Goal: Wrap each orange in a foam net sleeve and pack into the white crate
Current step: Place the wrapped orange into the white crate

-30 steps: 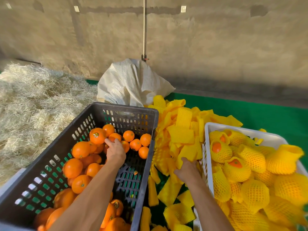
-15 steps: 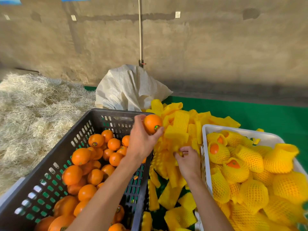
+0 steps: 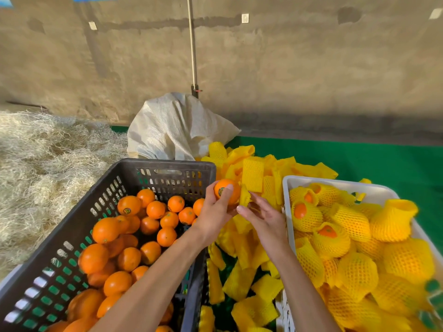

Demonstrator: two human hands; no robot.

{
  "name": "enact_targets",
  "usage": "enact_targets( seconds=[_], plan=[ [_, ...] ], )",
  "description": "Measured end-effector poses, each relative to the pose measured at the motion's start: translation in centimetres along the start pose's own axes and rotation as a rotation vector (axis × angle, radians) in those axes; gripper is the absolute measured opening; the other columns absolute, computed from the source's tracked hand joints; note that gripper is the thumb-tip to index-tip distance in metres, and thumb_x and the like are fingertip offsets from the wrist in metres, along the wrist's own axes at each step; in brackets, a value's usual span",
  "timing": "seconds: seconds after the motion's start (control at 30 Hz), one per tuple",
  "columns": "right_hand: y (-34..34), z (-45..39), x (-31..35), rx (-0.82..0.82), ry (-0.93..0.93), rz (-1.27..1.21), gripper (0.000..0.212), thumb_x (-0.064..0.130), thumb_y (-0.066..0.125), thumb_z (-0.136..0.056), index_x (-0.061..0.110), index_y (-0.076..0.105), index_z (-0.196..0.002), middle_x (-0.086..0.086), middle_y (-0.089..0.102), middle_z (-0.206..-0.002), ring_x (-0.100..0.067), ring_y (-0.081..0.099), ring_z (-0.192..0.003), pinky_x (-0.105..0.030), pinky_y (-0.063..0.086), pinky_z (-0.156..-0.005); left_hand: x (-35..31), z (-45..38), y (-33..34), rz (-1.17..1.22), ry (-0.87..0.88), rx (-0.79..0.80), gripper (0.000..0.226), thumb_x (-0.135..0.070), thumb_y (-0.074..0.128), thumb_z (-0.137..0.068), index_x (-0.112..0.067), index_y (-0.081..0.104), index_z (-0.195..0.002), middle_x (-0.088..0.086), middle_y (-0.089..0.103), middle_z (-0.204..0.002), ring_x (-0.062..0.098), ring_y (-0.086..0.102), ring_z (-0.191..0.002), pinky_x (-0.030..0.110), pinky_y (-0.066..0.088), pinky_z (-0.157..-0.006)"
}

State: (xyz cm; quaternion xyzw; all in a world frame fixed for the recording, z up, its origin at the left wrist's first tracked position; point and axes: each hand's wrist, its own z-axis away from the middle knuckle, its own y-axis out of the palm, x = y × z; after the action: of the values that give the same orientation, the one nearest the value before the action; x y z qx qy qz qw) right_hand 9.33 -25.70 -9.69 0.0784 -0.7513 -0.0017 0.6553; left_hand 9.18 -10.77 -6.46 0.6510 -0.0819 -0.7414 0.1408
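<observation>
Orange fruit fills the dark slatted crate [image 3: 72, 236] at about 8 o'clock, loose and unwrapped. Above that crate's far right corner, near the middle of the view, the left hand [image 3: 214, 215] grips one orange [image 3: 226, 191], thumb on its left side and a finger laid across its front; a small sticker shows on the fruit. Just to the right, the right hand [image 3: 262, 218] is held palm-up with its fingers spread and relaxed, and its fingertips meet a yellow foam net sleeve [image 3: 244, 196] that touches the right side of the held orange. Whether the fingers actually pinch the sleeve cannot be told.

Between the two crates, from 12 down to 6 o'clock, lies a heap of flat yellow sleeves [image 3: 251, 173] on a green surface [image 3: 383, 159]. At 4 o'clock the white crate [image 3: 335, 182] is piled with oranges already netted in yellow foam. A white woven sack [image 3: 172, 125] slumps at 12 o'clock, and pale straw [image 3: 43, 168] spreads at 9 o'clock.
</observation>
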Motion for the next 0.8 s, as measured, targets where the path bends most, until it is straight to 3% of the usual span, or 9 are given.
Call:
enact_targets(
  seconds=[0.1,0.2,0.33,0.4,0.53,0.6,0.7,0.8],
  plan=[
    [-0.4,-0.1,0.4,0.028,-0.006,0.019,0.042,0.043,0.082,-0.079,0.046,0.069,-0.119,0.023,0.066,-0.131,0.003,0.059,-0.123,-0.018,0.052,-0.095,-0.2,-0.1,0.1,0.052,-0.071,-0.008,0.058,-0.041,0.059,-0.102,-0.021,0.035,-0.151,0.011,0.061,-0.139,0.026,0.069,-0.117,0.037,0.059,-0.091],
    [-1.2,-0.3,0.4,0.056,0.058,-0.091,0.042,0.044,0.079,-0.082,0.038,0.072,-0.123,0.015,0.066,-0.134,-0.001,0.057,-0.128,-0.023,0.050,-0.101,-0.7,0.1,0.1,0.087,-0.119,0.036,0.061,-0.041,0.057,-0.103,-0.008,0.040,-0.151,0.014,0.062,-0.141,0.027,0.068,-0.121,0.041,0.054,-0.103],
    [-1.6,-0.5,0.0,0.092,0.121,-0.347,0.030,0.028,0.069,-0.092,0.030,0.075,-0.121,0.000,0.067,-0.136,-0.015,0.058,-0.131,-0.030,0.049,-0.105,-1.4,0.4,0.1,0.114,-0.173,0.077,0.066,-0.044,0.057,-0.102,-0.004,0.040,-0.151,0.016,0.061,-0.143,0.029,0.063,-0.128,0.044,0.048,-0.112],
    [-1.8,-0.6,-0.1,0.090,0.118,-0.357,0.029,0.018,0.065,-0.097,0.027,0.075,-0.122,-0.002,0.067,-0.136,-0.017,0.059,-0.130,-0.029,0.052,-0.103,-1.7,0.6,0.0,0.089,-0.176,0.131,0.063,-0.050,0.052,-0.102,-0.009,0.045,-0.149,0.013,0.064,-0.139,0.025,0.062,-0.129,0.041,0.048,-0.111],
    [-1.4,-0.5,-0.1,-0.003,0.140,-0.127,0.034,0.009,0.060,-0.098,0.031,0.075,-0.118,0.002,0.065,-0.137,-0.016,0.056,-0.131,-0.038,0.047,-0.109,-2.0,0.6,-0.1,0.110,-0.232,0.227,0.067,-0.062,0.045,-0.100,-0.018,0.044,-0.150,0.010,0.065,-0.139,0.023,0.060,-0.131,0.038,0.045,-0.111],
    [-0.7,-0.2,-0.1,-0.062,0.087,0.130,0.027,0.016,0.066,-0.096,0.038,0.070,-0.111,0.009,0.068,-0.125,-0.010,0.061,-0.119,-0.031,0.052,-0.099,-1.9,0.6,-0.3,0.087,-0.254,0.264,0.072,-0.064,0.048,-0.097,-0.021,0.040,-0.153,0.011,0.063,-0.142,0.024,0.060,-0.132,0.040,0.044,-0.111],
    [0.1,0.2,-0.3,-0.177,0.019,0.302,0.015,0.030,0.071,-0.093,0.038,0.066,-0.105,0.015,0.068,-0.110,-0.002,0.063,-0.102,-0.017,0.049,-0.081,-1.7,0.8,-0.2,0.038,-0.258,0.320,0.087,-0.063,0.071,-0.084,-0.022,0.040,-0.154,0.011,0.060,-0.145,0.026,0.060,-0.132,0.043,0.046,-0.111],
    [-0.1,0.1,-0.6,-0.263,-0.014,0.338,0.007,0.024,0.070,-0.094,0.025,0.072,-0.102,0.006,0.071,-0.099,-0.010,0.063,-0.092,-0.030,0.049,-0.078,-1.5,0.9,-0.4,0.054,-0.282,0.378,0.099,-0.057,0.092,-0.063,-0.021,0.051,-0.145,0.009,0.062,-0.143,0.027,0.061,-0.130,0.043,0.051,-0.109]
  ],
)
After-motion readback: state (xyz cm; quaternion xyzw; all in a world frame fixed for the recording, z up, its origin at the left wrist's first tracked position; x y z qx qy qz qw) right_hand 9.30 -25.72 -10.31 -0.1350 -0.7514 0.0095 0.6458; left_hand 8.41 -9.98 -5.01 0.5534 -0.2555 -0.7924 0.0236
